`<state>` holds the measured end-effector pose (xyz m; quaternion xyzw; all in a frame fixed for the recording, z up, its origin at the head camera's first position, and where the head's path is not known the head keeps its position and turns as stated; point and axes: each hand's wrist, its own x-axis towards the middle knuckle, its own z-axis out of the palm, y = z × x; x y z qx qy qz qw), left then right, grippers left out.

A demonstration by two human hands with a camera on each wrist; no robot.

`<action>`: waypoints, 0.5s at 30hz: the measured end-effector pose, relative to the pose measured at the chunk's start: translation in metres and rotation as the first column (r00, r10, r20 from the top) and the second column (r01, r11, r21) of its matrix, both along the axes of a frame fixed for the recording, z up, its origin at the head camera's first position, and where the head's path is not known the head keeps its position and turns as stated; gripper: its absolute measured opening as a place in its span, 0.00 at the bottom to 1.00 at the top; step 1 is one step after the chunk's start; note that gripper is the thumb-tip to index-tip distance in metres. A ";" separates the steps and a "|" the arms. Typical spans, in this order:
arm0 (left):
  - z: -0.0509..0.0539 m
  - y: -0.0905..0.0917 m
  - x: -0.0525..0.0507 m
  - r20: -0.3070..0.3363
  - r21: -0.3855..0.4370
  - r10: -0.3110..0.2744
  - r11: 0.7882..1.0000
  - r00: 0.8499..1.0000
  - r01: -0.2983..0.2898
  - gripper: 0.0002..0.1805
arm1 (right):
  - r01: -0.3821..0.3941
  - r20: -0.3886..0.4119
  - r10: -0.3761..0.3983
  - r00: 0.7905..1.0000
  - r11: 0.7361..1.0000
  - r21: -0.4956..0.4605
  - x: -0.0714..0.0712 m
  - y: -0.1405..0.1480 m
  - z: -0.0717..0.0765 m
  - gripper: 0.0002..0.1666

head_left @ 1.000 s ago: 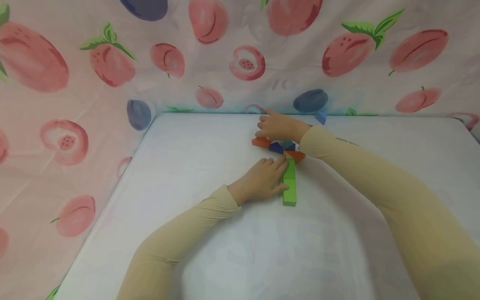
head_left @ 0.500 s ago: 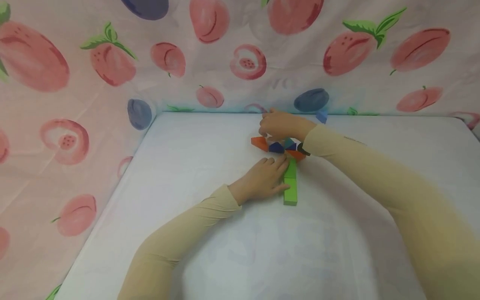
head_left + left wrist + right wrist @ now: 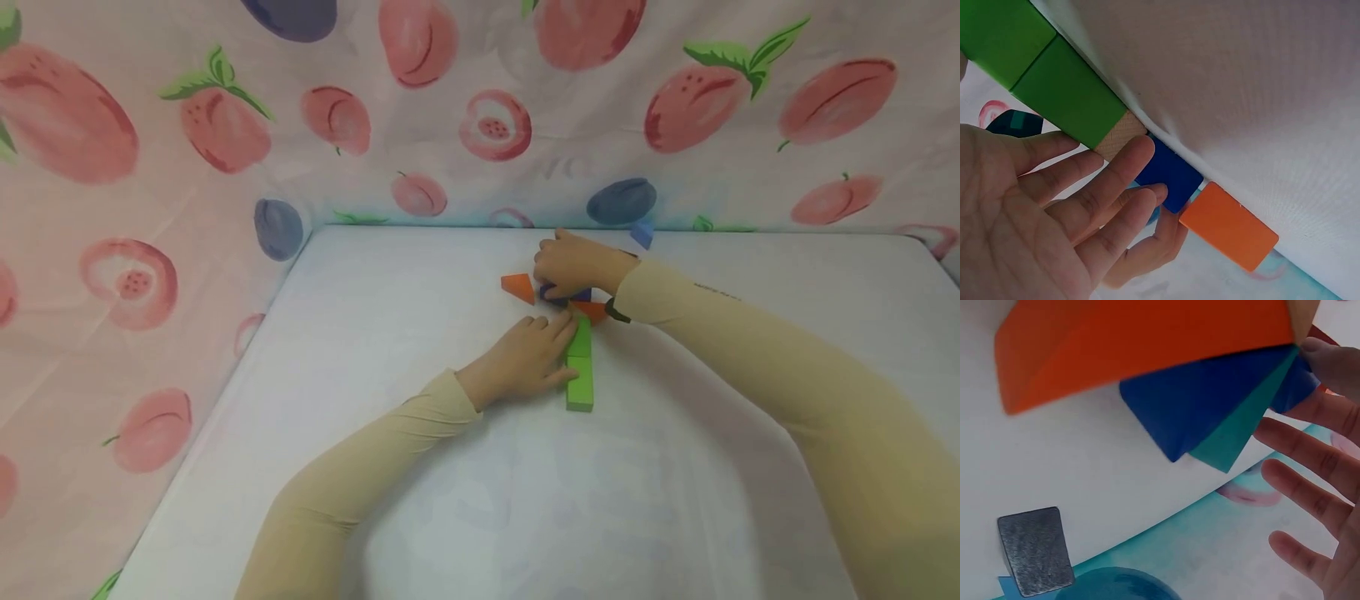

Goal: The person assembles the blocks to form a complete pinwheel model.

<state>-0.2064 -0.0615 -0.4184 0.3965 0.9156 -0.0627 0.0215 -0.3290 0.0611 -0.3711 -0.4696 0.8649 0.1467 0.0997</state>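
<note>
Two green blocks (image 3: 580,385) stand end to end in a row on the white table. The left hand (image 3: 517,362) lies along them with extended fingers, its tips at a bare-wood piece (image 3: 1121,134) and a dark blue block (image 3: 1174,172). Over the row's far end, the right hand (image 3: 579,262) pinches that dark blue block between thumb and finger. In the right wrist view, a blue wedge (image 3: 1169,403) and a teal wedge (image 3: 1238,434) fan out beside a large orange block (image 3: 1147,344). Another orange block (image 3: 517,287) sits apart on the left.
A blue block (image 3: 642,234) lies by the table's back edge. In the right wrist view a dark grey block (image 3: 1036,550) stands near that edge. Fruit-print cloth (image 3: 420,150) hangs behind and to the left of the table (image 3: 390,283).
The right hand has left the left-hand orange block, moved right and toward the person, and taken hold of the dark blue block. The left hand has stayed in place.
</note>
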 end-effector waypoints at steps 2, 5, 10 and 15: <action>0.000 0.000 0.000 0.002 -0.003 0.002 1.000 1.000 -0.002 0.43 | -0.003 -0.007 0.003 1.000 1.000 -0.005 -0.001 0.001 0.000 0.11; 0.001 0.000 0.000 0.001 -0.007 0.002 1.000 1.000 -0.002 0.43 | -0.011 -0.010 0.011 1.000 1.000 -0.005 -0.002 0.003 0.000 0.12; 0.001 0.001 0.001 -0.003 -0.010 -0.002 1.000 1.000 0.002 0.42 | -0.004 0.002 0.004 1.000 1.000 -0.007 -0.002 0.004 0.001 0.12; 0.002 0.001 0.001 -0.015 -0.012 -0.006 1.000 1.000 0.006 0.42 | 0.003 0.004 -0.003 1.000 1.000 -0.003 -0.001 0.004 0.001 0.12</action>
